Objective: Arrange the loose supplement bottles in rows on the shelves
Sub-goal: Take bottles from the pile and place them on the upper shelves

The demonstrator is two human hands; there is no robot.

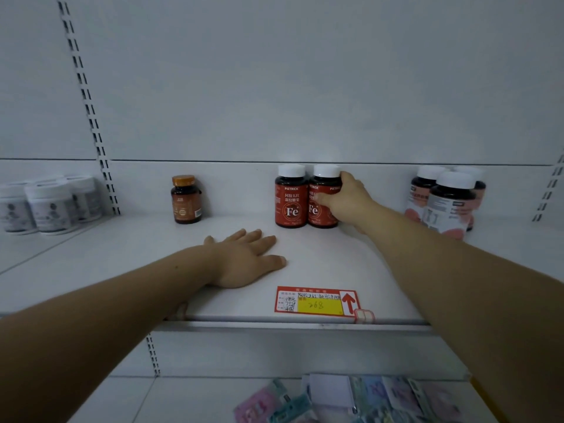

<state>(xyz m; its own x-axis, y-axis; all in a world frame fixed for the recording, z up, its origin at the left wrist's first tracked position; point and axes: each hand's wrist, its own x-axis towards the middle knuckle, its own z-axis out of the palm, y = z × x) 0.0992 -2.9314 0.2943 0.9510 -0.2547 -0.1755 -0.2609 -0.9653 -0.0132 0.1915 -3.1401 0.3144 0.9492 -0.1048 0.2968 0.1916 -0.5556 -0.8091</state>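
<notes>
head view: your right hand is curled round the right red bottle, thumb across its label, fingers behind it up near the white cap.

— yes, and that bottle stands upright at the back of the shelf, touching its twin, the left red bottle. your left hand lies flat on the shelf in front of them, fingers straight, holding nothing.

— now your sides. right of your wrist a cluster of dark bottles with white caps stands near, blurred. well to the left a small brown bottle with an orange cap stands alone.

— further left, past the slotted upright, white jars sit on the neighbouring shelf. a red and yellow price tag lies at the front edge between your forearms, and coloured packets lie on the shelf beneath.
</notes>
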